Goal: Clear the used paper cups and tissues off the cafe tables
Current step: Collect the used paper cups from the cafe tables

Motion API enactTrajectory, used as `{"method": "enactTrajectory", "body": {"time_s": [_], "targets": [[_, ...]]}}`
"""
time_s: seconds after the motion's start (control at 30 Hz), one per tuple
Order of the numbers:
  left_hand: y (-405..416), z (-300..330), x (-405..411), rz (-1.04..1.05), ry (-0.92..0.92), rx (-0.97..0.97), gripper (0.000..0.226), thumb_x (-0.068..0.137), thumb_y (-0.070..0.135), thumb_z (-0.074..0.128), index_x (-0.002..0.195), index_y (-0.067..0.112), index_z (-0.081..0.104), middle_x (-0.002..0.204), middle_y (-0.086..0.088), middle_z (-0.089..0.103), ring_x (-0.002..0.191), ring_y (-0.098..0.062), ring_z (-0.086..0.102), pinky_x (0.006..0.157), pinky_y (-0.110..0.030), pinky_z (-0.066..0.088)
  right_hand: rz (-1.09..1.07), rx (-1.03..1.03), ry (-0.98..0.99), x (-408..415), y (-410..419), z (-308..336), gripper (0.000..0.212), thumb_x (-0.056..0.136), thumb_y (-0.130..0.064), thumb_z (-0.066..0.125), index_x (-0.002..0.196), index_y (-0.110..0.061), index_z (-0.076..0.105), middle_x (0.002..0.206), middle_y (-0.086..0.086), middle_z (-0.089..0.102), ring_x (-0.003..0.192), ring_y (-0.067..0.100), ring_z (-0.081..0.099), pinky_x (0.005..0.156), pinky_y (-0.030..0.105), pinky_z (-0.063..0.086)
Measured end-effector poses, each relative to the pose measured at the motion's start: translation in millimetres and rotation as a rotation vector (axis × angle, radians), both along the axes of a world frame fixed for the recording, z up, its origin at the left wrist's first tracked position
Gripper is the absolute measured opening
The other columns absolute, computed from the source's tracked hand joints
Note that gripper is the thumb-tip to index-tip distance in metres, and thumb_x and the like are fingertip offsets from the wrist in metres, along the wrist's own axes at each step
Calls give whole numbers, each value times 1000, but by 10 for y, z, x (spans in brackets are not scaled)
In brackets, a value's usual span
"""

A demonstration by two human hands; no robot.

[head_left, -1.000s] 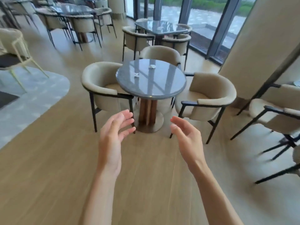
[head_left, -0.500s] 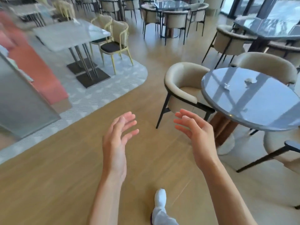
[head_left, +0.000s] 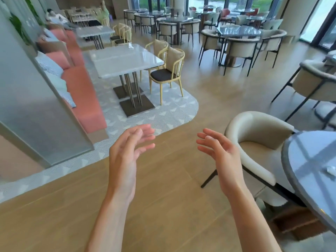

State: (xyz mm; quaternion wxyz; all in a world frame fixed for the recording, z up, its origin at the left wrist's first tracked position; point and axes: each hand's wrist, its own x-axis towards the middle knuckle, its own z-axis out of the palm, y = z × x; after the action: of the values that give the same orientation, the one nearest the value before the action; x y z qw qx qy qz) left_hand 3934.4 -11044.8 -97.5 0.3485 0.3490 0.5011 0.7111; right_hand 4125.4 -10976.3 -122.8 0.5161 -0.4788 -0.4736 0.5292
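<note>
1. Above the wooden floor (head_left: 163, 206), at lower centre of the head view: left hand (head_left: 125, 157) raised, fingers loosely spread and a little bent, pointing up and right, holding nothing.
2. Just right of it, apart by a clear gap: right hand (head_left: 223, 157), fingers relaxed and splayed, pointing up and left, palm turned toward the left hand, holding nothing.
3. At the far right edge: round grey-blue table (head_left: 298, 171), only partly in frame, with window reflections across its glossy top.
4. On that top, near the right border: crumpled white tissue (head_left: 330, 169), small and blurred; long axis roughly left to right, but cannot tell which way it points.
5. Tucked against the round table, between it and the right hand: cream tub chair (head_left: 254, 128) on black legs, open seat facing the table.
6. Further back at upper left: white rectangular table (head_left: 123, 60) on a patterned grey floor section, long axis running away from the camera.
7. On its far end: small pale object (head_left: 130, 45), too blurred to name.
8. Beside that table: pink bench seat (head_left: 81, 84) with cushions on its left, two yellow-framed chairs (head_left: 167, 70) on its right.
9. Beyond, toward the windows: more dark-topped tables ringed by cream chairs.
</note>
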Motion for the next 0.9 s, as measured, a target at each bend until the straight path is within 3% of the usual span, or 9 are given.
{"method": "enactTrajectory", "body": {"time_s": [0.3,0.53,0.7,0.9], "targets": [[1704,-430,-1042,5,-69,-60,30,88,27,55,100,5,72,106,-15,74,99,-26,70,89,-46,57,-17,-18,-82,-1094,1655,-307,22,99,-12,59,116,-16,72,105,-1,78,99,16,73,99,46,55],[3384,-199,-1764,-149,-83,-43,31,88,26,56,102,4,72,107,-17,74,101,-30,70,88,-43,59,-180,40,-148,-1646,3023,21,20,99,-16,60,114,-20,73,106,-6,77,97,12,73,99,43,56],[4303,-175,-1824,-262,-98,-55,33,88,23,54,104,-1,70,107,-18,73,98,-27,70,90,-47,56,-299,49,-179,-1730,3726,130,21,99,-16,59,115,-20,72,105,-9,77,97,9,73,96,37,57],[5402,-302,-1659,-352,-61,-116,20,98,12,54,98,4,72,109,-19,72,107,-37,68,94,-51,56,-383,19,-196,-1596,4667,-68,21,98,-17,60,114,-23,72,106,-12,76,96,9,73,97,37,56]]}}
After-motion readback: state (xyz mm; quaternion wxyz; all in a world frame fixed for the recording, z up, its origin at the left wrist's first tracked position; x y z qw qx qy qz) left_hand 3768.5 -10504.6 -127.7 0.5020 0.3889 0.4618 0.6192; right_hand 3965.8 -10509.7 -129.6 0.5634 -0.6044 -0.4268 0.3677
